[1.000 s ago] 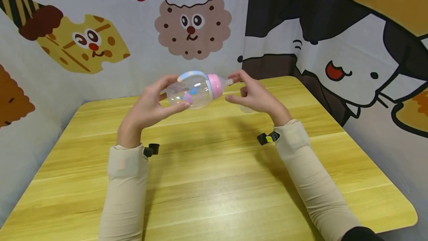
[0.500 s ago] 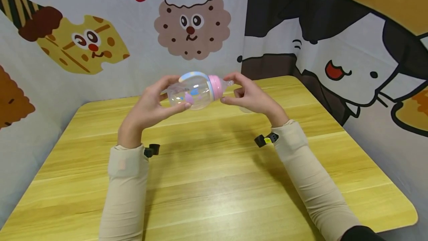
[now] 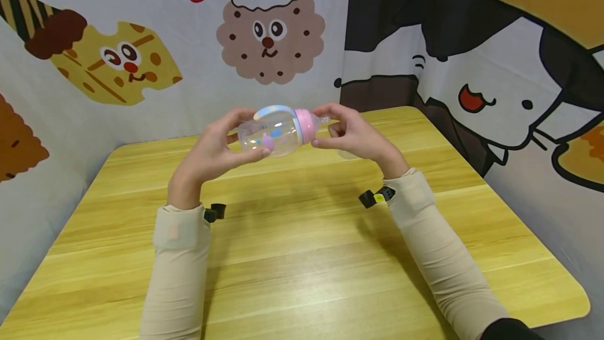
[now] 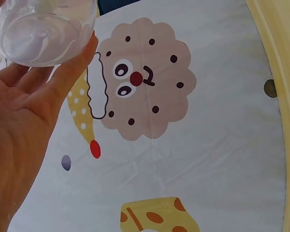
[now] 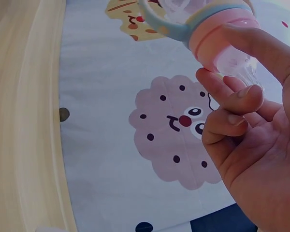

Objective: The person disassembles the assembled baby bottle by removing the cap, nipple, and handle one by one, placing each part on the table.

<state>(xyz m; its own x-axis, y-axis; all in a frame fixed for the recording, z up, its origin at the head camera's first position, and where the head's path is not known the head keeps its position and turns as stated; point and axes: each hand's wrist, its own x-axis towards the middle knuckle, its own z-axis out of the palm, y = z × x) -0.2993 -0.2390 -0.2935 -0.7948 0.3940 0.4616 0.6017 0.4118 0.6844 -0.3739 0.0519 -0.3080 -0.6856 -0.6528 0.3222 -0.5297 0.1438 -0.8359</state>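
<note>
A clear baby bottle (image 3: pixel 283 143) lies sideways in the air above the table, its nipple pointing right. It has a pink collar (image 3: pixel 306 125) and a blue-and-cream handle (image 3: pixel 274 109) on top. My left hand (image 3: pixel 209 146) grips the bottle's base end, thumb in front and fingers behind. At the other end my right hand (image 3: pixel 358 133) pinches the pink collar between thumb and fingers; the thumb lies on that collar in the right wrist view. The nipple (image 5: pixel 239 67) sits inside the curve of the right hand's fingers. The left wrist view shows the bottle's round bottom (image 4: pixel 41 41).
Behind the right hand, a small clear cap-like thing (image 3: pixel 347 155) lies on the wooden table (image 3: pixel 302 256), partly hidden. A cloth (image 3: pixel 198 57) printed with cartoon figures hangs along the table's far side and right side.
My right hand has moved left from beside the nipple onto the pink collar and now pinches it. The bottle has sunk slightly and shifted a little to the right.
</note>
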